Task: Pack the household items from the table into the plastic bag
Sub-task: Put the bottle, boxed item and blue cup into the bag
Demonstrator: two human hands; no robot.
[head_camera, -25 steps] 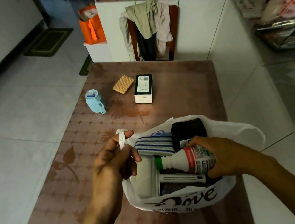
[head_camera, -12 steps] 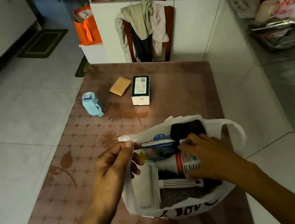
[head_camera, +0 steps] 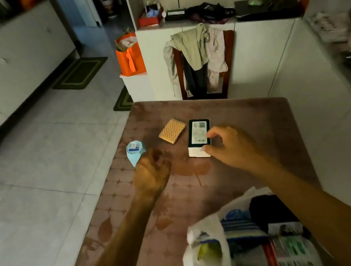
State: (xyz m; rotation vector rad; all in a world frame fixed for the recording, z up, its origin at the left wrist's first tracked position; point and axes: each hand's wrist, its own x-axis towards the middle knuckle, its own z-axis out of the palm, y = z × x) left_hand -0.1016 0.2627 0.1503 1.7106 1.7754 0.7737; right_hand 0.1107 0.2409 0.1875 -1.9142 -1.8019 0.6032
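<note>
We see a thin, crinkled plastic bag [head_camera: 207, 256], a smooth cardboard box [head_camera: 199, 137] with a glossy label, a woven-textured pad [head_camera: 172, 130], and the desk's [head_camera: 250, 124] patterned, slightly shiny cover.

A home: clothes draped over a chair [head_camera: 201, 58], doormats [head_camera: 80, 72], tiled floor [head_camera: 33, 157].

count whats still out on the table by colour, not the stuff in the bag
light blue: 1, the small carton by the left hand
tan: 1, the woven pad
black and white: 1, the box that the right hand is closing on
total: 3 still outside the plastic bag
</note>
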